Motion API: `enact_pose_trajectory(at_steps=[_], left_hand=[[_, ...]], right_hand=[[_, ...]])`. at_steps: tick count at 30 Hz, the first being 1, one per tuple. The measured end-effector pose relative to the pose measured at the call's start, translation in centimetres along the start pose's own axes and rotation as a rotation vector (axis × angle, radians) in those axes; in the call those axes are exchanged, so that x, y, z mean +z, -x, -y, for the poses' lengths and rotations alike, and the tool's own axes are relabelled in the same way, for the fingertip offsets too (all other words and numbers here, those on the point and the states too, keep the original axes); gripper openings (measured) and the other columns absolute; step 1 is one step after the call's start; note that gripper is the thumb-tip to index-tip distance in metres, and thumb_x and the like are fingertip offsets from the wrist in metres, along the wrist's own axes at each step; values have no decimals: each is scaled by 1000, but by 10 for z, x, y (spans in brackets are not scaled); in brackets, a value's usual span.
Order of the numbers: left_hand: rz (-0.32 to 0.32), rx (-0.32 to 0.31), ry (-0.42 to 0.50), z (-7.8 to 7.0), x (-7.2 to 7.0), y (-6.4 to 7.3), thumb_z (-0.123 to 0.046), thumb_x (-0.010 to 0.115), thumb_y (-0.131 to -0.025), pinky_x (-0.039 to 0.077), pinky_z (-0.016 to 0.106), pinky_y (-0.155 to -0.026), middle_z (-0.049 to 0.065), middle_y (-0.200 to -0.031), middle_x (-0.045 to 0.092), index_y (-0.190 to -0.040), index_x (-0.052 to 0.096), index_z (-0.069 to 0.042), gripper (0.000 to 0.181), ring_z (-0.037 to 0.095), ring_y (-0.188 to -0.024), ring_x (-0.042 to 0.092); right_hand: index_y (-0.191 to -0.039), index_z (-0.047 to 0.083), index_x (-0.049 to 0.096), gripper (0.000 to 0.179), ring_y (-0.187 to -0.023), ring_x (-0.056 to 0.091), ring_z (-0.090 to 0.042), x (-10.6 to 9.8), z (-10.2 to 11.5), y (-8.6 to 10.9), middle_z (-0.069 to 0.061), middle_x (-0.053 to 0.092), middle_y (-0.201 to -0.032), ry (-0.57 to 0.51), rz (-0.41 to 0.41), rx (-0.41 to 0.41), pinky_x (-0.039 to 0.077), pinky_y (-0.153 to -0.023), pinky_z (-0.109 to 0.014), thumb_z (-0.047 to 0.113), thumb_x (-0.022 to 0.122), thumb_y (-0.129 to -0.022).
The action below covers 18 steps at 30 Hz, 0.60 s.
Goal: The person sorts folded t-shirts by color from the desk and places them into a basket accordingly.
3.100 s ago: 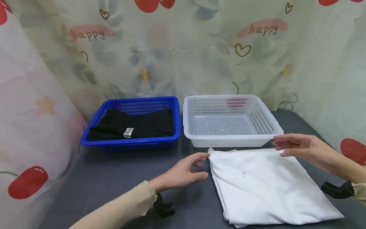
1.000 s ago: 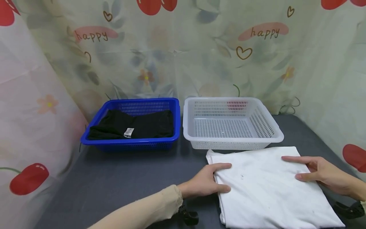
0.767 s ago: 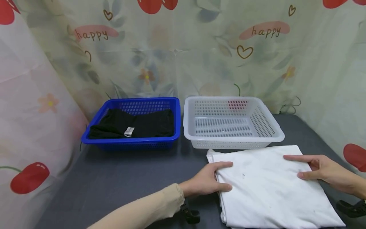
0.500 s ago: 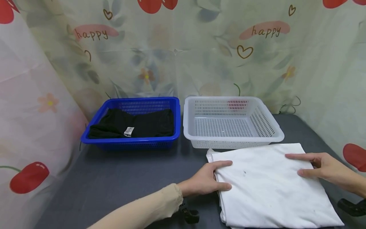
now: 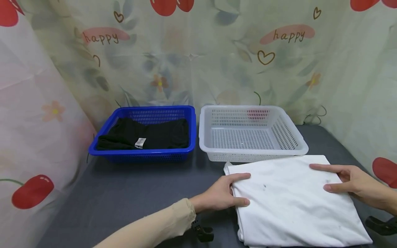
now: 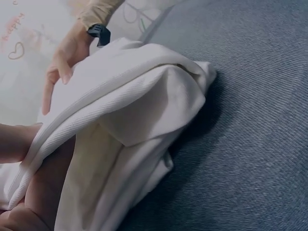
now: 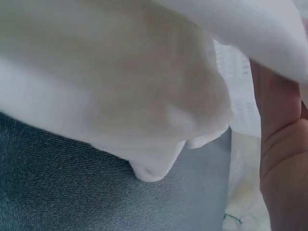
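A folded white garment (image 5: 288, 210), dotted with a few small dark marks, lies at the right front of the table. My left hand (image 5: 217, 193) grips its left edge, thumb and index finger showing on top. In the left wrist view, other fingers of that left hand (image 6: 48, 185) reach under the ribbed upper layer. On the far right side my right hand (image 5: 356, 181) holds the opposite edge, thumb on top and the remaining fingers hidden beneath. The right wrist view has the garment (image 7: 120, 82) lifted off the tabletop at this side, the right hand (image 7: 286, 144) under a fold.
Behind the garment stands a white perforated basket (image 5: 253, 151), nothing in it. To its left, a blue basket (image 5: 142, 152) holds folded black clothing (image 5: 164, 134) with a white label. A printed curtain (image 5: 192, 69) hangs behind the grey-covered table (image 5: 139, 199).
Both hands have come down from beside the garment and now grip its two sides. The garment's far right corner has risen slightly. Over the last half second the hands barely move.
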State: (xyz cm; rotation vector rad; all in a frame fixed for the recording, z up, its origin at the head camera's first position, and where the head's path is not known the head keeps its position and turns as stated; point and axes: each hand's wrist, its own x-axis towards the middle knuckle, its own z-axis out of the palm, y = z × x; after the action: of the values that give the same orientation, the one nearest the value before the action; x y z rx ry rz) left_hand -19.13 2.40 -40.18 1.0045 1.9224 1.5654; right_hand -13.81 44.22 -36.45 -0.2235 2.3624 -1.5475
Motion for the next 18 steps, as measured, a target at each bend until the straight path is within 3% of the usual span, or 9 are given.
enact_pose_trajectory(at_steps=[8, 11, 14, 18], left_hand=[[-10, 7, 59, -13, -8, 2, -4, 78, -85, 49, 22, -81, -1, -131, 57, -148, 46, -13, 71, 5, -99, 60], [-18, -6, 46, -19, -14, 6, -5, 79, -84, 48, 21, -80, -2, -131, 57, -147, 48, -15, 72, 5, -99, 59], [-27, -21, 26, -20, -19, 8, -7, 80, -83, 47, 21, -85, -3, -133, 55, -146, 49, -16, 71, 5, -105, 56], [-49, -51, -9, -10, -16, 4, -8, 80, -83, 44, 24, -95, -1, -137, 52, -145, 51, -14, 69, 6, -116, 52]], right_hand=[[-153, 10, 36, 60, -114, 57, -19, -3, 2, -2, -6, 50, -139, -83, 59, -32, 53, -84, -46, -3, 54, -98], [-153, 11, 37, 59, -115, 57, -20, 1, 2, -6, -5, 52, -137, -80, 62, -18, 53, -84, -47, -1, 56, -98], [-151, 11, 42, 59, -114, 56, -14, 8, 1, -12, -3, 49, -139, -21, 10, 5, 53, -84, -44, 3, 63, -96], [-146, 13, 51, 60, -113, 49, -3, 13, -2, -16, -10, 41, -142, 131, -70, 39, 52, -83, -31, 14, 73, -90]])
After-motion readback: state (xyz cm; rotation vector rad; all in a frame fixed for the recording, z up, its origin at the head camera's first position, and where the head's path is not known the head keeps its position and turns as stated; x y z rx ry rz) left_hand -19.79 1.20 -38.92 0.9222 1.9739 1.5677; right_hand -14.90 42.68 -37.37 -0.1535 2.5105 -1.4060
